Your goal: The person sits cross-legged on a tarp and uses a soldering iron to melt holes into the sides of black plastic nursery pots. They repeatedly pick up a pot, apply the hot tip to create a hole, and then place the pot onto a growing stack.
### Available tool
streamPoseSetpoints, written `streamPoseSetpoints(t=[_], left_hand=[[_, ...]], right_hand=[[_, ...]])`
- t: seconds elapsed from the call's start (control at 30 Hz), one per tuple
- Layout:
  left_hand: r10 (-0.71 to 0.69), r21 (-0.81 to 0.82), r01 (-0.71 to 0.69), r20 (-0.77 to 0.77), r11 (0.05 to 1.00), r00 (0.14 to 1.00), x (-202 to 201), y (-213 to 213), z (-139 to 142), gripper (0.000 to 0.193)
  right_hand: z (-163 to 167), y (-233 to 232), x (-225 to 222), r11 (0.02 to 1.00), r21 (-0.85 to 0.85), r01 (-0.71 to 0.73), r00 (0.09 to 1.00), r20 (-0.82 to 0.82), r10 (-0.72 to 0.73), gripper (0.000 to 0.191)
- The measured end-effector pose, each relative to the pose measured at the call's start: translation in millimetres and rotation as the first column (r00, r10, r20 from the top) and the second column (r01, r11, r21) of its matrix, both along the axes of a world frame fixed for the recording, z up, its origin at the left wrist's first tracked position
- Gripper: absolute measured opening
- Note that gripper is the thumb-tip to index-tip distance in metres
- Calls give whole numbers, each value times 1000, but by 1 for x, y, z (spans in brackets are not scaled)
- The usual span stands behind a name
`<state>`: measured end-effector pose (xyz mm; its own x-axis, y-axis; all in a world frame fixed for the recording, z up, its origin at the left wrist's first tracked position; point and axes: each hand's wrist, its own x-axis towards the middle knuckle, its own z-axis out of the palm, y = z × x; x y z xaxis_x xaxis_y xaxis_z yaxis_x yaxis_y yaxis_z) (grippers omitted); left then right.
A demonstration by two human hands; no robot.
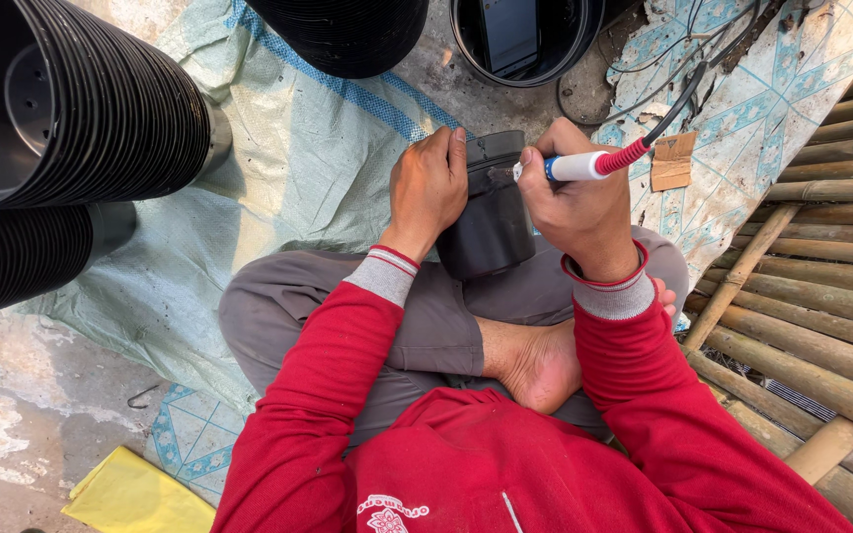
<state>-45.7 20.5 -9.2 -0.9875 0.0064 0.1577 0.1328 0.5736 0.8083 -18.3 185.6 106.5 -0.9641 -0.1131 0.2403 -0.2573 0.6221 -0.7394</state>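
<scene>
- Left hand (428, 188) wrapped around the side of a small black plastic pot (491, 212), fingers closed on its wall, thumb near the rim.
- Black plastic pot lying on its side on the lap, between both hands, above the grey trousers (436, 316) and the bare foot (540, 365).
- Right hand (580, 202) clamped on a pen-like tool (589, 163) with white body, blue ring and red grip.
- Tip of the tool touching the pot near its rim, or perhaps just beside it; hard to tell from this angle.
- Black cable (678, 99) going from the tool's red end toward the tiled floor (733, 118).
- Stacks of black pots (101, 109) at the left, on a pale woven sheet (288, 168).
- Bamboo poles (821, 296) at the right.
- Yellow cloth (135, 494) at the bottom left.
</scene>
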Motion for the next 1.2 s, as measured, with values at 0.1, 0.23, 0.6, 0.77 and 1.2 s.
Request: streamPoseSetpoints(t=[0.1, 0.23, 0.6, 0.77, 1.2], left_hand=[[-2, -4, 2, 9, 1000, 1000, 0, 0, 1, 38], [-6, -5, 6, 12, 1000, 1000, 0, 0, 4, 38], [-35, 3, 35, 18, 999, 999, -5, -10, 18, 37], [-150, 449, 132, 3, 884, 989, -3, -37, 22, 35], [-92, 859, -130, 201, 496, 975, 28, -21, 38, 53]], right_hand=[[1, 0, -1, 1000, 7, -6, 1000, -3, 6, 19], [1, -2, -1, 1000, -5, -14, 1000, 9, 15, 19], [-13, 41, 12, 953, -283, 110, 947, -261, -187, 15], [-25, 58, -15, 680, -723, 125, 956, -97, -278, 21], [-31, 50, -18, 309, -917, 254, 967, 246, -63, 45]])
